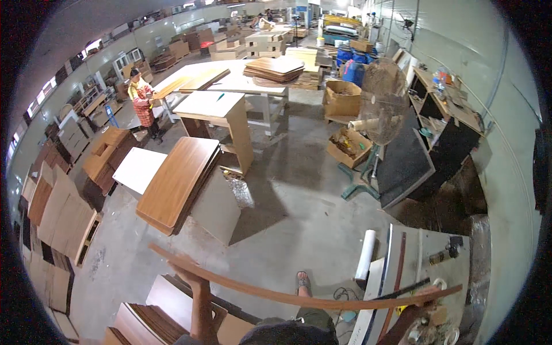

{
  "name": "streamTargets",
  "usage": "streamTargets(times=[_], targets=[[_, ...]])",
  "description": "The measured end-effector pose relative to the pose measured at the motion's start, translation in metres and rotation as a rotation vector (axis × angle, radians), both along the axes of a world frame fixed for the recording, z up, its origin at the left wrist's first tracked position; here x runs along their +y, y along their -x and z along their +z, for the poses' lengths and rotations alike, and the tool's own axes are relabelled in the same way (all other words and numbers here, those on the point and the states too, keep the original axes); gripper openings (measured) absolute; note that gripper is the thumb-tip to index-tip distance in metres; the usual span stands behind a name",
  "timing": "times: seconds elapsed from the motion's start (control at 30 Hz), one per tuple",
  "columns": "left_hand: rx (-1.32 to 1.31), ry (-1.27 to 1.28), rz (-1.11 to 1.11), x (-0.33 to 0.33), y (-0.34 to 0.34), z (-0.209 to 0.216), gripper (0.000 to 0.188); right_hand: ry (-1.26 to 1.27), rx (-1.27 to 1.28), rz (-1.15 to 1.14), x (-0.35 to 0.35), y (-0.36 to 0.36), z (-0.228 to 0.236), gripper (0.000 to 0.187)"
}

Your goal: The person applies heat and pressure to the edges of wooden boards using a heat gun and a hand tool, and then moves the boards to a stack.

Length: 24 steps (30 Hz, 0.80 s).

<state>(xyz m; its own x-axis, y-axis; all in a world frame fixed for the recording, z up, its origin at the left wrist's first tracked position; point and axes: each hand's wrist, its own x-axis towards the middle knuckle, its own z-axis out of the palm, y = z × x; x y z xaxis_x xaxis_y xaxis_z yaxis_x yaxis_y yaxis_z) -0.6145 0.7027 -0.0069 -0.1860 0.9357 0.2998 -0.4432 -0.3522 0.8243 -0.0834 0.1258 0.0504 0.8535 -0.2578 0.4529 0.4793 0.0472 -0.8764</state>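
I hold a long, thin, curved brown wooden strip [299, 299] across the lower part of the view. My left hand [187, 270] grips it near its left end, above a stack of brown boards [155, 322]. My right hand [424, 296] grips it near its right end, over a cluttered worktable [431, 244]. My foot in a sandal [303, 282] shows on the concrete floor below the strip.
A stack of curved wooden panels [178, 181] leans ahead on the left, beside a white board [138, 169]. A pedestal fan [379, 103], cardboard boxes [342, 98] and a white roll [365, 253] stand to the right. A person in a patterned apron [142, 100] works at a far table.
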Motion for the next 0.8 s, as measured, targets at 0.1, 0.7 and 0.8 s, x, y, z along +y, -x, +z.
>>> streamTargets(times=[0.1,0.7,0.8], targets=[[-0.007,0.02,0.018,0.033,0.027,-0.006,0.063,-0.058,0.011,0.224,0.104,-0.07,-0.031,0.089],[0.085,0.239,1.187,0.0,0.07,0.11,0.095,0.231,0.063,1.194,0.738,-0.055,0.008,0.112],[0.205,0.146,1.255,-0.042,0.169,0.012,0.068,0.232,0.072,1.303,0.817,-0.018,0.008,0.102]])
